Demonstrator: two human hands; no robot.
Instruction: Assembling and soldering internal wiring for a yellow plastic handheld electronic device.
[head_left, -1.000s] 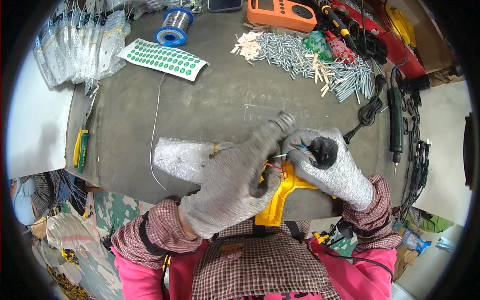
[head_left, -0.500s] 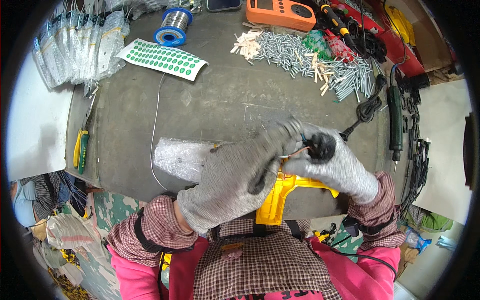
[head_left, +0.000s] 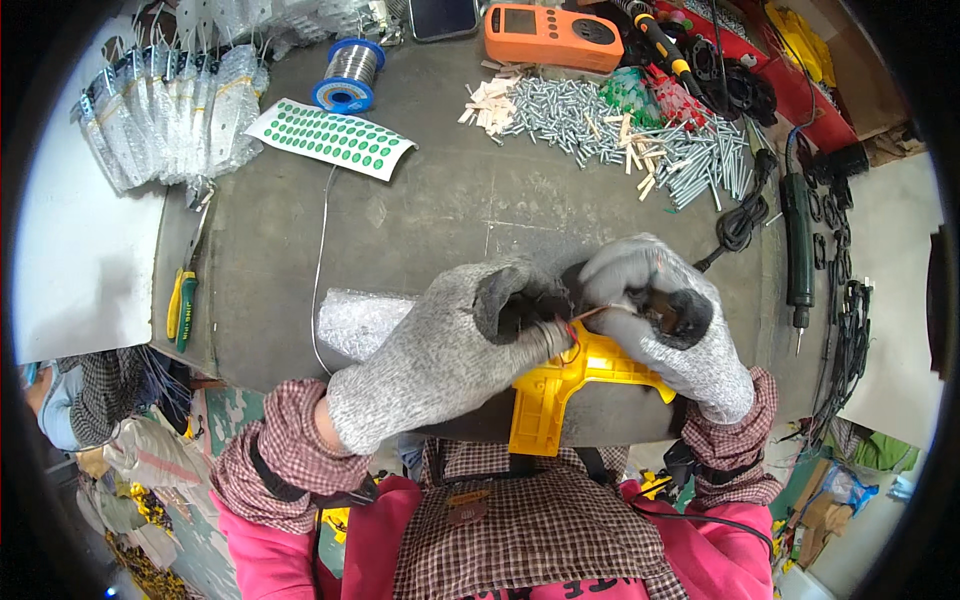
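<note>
Yellow plastic housing (head_left: 538,410), branching, ribbed inside, left hand (head_left: 440,335) and right hand (head_left: 668,318) pinching thin wires (head_left: 590,313) over it

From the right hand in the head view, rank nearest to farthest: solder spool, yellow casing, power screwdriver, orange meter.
From the right hand:
1. Yellow casing: just below-left, under the hands
2. Power screwdriver: to the right
3. Orange meter: top, slightly left
4. Solder spool: far upper left
</note>
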